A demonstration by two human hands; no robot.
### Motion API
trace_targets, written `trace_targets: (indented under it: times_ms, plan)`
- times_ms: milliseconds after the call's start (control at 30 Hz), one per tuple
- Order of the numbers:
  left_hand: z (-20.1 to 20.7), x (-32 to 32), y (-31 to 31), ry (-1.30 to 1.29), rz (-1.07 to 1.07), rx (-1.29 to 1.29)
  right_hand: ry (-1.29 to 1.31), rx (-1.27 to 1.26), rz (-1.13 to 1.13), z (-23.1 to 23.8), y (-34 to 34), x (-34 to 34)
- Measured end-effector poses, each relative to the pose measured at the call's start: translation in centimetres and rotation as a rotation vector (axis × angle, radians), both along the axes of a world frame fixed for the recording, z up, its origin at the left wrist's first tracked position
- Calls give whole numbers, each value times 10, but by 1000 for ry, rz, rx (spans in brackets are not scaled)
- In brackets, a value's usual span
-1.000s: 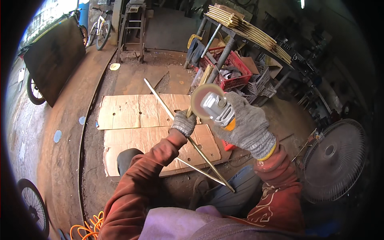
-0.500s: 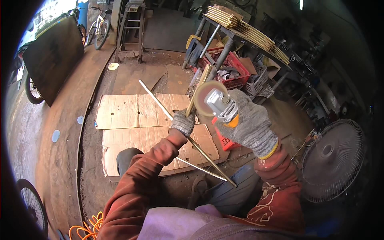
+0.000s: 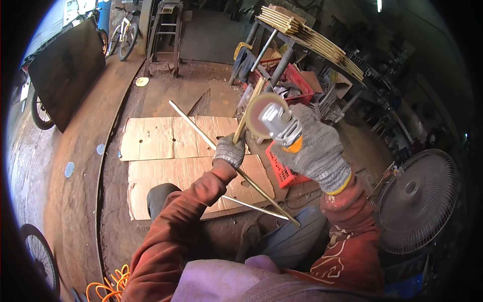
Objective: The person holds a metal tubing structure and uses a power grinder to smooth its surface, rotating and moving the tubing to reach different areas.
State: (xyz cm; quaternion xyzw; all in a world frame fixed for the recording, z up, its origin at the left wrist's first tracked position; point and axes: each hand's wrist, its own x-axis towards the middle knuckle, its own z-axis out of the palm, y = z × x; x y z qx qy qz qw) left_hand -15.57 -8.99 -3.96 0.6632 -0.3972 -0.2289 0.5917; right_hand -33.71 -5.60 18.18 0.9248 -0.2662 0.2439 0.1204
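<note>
My left hand (image 3: pixel 230 150), in a grey knitted glove, is closed around brass-coloured metal tubing (image 3: pixel 261 192). The tubing's thin bars run at several angles: one up toward the crates, one to the upper left, others down over my leg. How they join is hidden by my hand. An angle grinder (image 3: pixel 283 124) with silver head and orange body is gripped by my gloved right hand (image 3: pixel 318 153). Its round tan disc (image 3: pixel 257 111) is beside the upward bar; whether they touch I cannot tell.
Cardboard sheets (image 3: pixel 176 176) lie on the floor ahead. To the right stands a large round fan (image 3: pixel 415 201); a small red crate (image 3: pixel 283 168) is nearer. Beyond, a stand bears a stack of brass-coloured tubes (image 3: pixel 317 43) above a red crate (image 3: pixel 299 83). Orange hose (image 3: pixel 113 284) coils at lower left.
The grinder and my right hand have shifted slightly up and away from me, uncovering more of the small red crate. The tubing has tilted a little; both grips stay the same.
</note>
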Motion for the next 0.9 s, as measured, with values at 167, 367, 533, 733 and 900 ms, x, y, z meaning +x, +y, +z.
trace_targets:
  times_ms: [167,367,533,733,900]
  plan:
    - [-3,0,-6,42,-2,59,-54,-115,80,7,-5,4]
    - [-35,1,-25,-99,22,-148,119,30,-53,-21,4,7]
    - [-18,-2,-17,-42,-37,-89,51,-13,14,-12,3,10]
    - [-15,-4,-20,-141,28,-42,160,-33,-166,-4,12,20]
    - [-36,0,-35,-181,18,-83,228,9,-157,-14,10,18]
